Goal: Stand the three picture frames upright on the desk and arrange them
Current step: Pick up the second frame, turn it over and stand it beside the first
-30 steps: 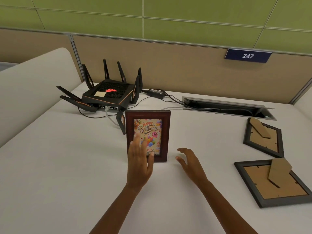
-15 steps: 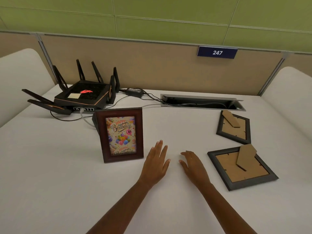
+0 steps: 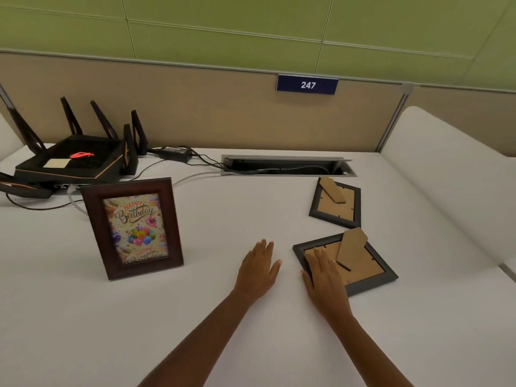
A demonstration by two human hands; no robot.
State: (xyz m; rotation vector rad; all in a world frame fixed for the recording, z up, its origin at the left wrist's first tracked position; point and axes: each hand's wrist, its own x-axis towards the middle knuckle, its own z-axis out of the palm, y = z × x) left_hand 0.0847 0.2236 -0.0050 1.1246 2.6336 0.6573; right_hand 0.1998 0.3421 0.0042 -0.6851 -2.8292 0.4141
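A dark brown frame with a "Happy Birthday" picture (image 3: 134, 229) stands upright on the white desk (image 3: 195, 317), left of centre. Two black frames lie face down to the right, cardboard backs and stands showing: the nearer one (image 3: 360, 263) and a smaller one (image 3: 336, 203) behind it. My left hand (image 3: 258, 268) hovers flat over the desk between the upright frame and the nearer black frame, holding nothing. My right hand (image 3: 324, 275) rests with spread fingers on the near left corner of the nearer black frame, covering it.
A black router with antennas (image 3: 75, 160) sits at the back left, its cables and a power brick (image 3: 174, 152) running to an open cable slot (image 3: 287, 166) at the back. A beige partition with a "247" plate (image 3: 307, 85) closes the rear. White padded dividers (image 3: 446, 177) flank the desk.
My left hand let go of the birthday frame, which stays standing, and moved right. My right hand moved right and landed on the nearer black frame. The camera view turned to the right.
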